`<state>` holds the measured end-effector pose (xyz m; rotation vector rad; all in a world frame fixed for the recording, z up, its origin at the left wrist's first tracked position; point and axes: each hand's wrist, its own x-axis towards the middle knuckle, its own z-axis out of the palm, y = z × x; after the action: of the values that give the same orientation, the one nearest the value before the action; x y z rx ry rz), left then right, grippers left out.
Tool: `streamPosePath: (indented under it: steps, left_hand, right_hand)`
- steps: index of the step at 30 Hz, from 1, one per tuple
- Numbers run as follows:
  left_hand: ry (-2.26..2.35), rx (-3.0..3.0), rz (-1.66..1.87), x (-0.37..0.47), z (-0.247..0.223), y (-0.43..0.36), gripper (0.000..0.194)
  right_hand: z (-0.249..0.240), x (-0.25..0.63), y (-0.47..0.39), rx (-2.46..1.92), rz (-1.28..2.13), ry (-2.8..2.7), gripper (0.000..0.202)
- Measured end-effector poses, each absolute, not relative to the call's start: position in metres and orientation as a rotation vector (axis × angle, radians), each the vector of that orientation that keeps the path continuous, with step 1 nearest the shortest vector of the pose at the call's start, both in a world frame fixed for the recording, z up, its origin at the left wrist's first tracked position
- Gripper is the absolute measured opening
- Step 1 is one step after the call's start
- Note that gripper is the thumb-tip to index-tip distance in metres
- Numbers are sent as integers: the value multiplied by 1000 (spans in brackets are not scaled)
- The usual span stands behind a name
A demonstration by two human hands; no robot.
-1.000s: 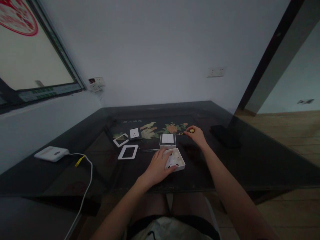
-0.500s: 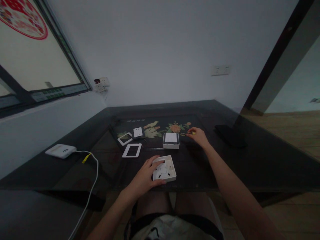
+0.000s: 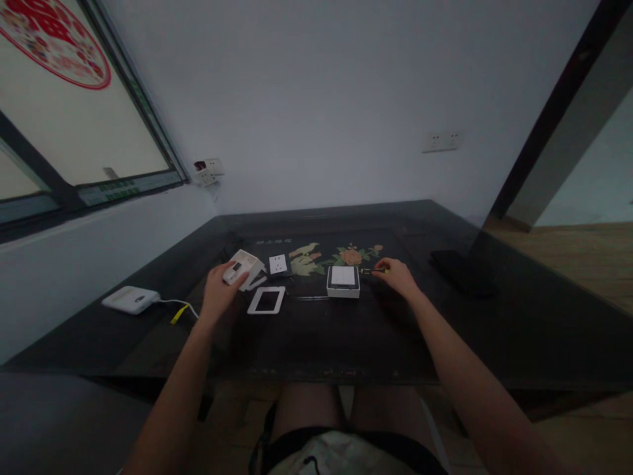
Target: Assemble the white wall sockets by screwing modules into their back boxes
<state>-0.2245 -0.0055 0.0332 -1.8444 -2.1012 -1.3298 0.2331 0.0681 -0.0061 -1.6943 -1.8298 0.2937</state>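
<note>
My left hand (image 3: 221,287) grips a white square box (image 3: 245,265) tilted over the left part of the dark table, partly covering a white frame (image 3: 257,282) behind it. Another white frame (image 3: 267,300) lies flat just nearer to me. A socket panel (image 3: 278,264) rests to the right of the held box. At the centre sits a white box with a dark-edged panel (image 3: 343,282) on top. My right hand (image 3: 389,272) pinches a small yellow-handled screwdriver (image 3: 374,270), whose dark end points left, close beside that box.
A white device (image 3: 130,299) with a white cable and yellow tag lies at the left of the table (image 3: 316,346). A black object (image 3: 462,272) lies at the right. Wall sockets (image 3: 442,141) are on the back wall, and a window is at the upper left.
My left hand has carried the white square box from the table's near middle to the far left, over one frame. My right hand still holds the screwdriver in about the same place.
</note>
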Motion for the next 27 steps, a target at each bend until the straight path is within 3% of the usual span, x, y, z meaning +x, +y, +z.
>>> streamPosePath:
  steps: [8,20,27]
  left_hand:
    - [-2245,-1707,-1206,-240,-6,24,60]
    - [-2399,-1723,-882,-248,-14,24,71]
    - [-2355,-1744,-899,-253,-16,28,59]
  right_hand:
    - [-7,233,68,-1736,274,-1843,16]
    - [-4,233,66,-1751,288,-1880,17]
    - [-5,232,67,-1726,323,-1928,18]
